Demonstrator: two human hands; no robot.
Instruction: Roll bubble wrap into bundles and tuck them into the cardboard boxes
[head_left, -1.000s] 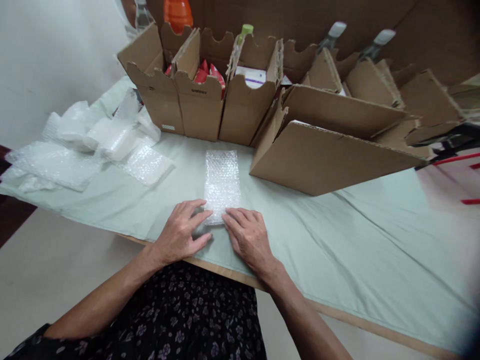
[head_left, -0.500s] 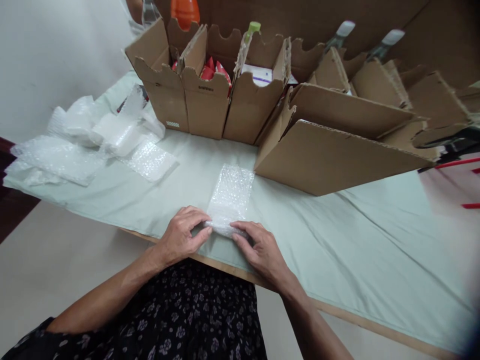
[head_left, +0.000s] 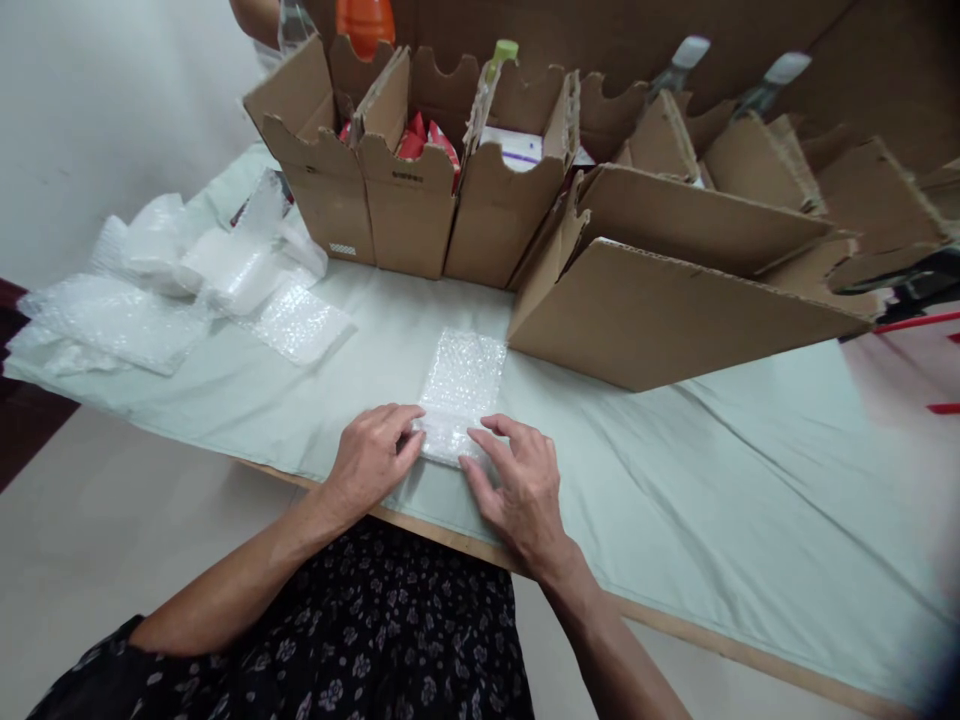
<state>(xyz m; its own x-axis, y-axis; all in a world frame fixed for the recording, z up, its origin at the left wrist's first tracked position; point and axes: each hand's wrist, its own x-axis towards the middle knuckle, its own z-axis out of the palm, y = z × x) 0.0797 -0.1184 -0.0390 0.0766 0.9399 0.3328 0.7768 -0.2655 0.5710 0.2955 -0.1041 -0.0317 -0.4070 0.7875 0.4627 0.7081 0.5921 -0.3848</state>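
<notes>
- Bubble-wrap sheet [head_left: 466,368] lies flat on the pale green cloth [head_left: 750,500], near the wooden table edge [head_left: 675,625]; I see its near end doubled over into a strip.
- Left hand [head_left: 375,455]: on my feed, thumb and forefinger meet the left side of that strip; I cannot tell whether they pinch the plastic.
- Right hand [head_left: 523,488]: I read it as loosely spread, thumb apart from the curved fingers, tips at the sheet's near right part.
- Off to the left I have a heap of bubble-wrap pieces [head_left: 139,315] on the same cloth.
- Beyond the sheet I make out upright cardboard boxes [head_left: 409,220], red packets [head_left: 414,138] showing in one, and a wider box [head_left: 690,320] to the right.
</notes>
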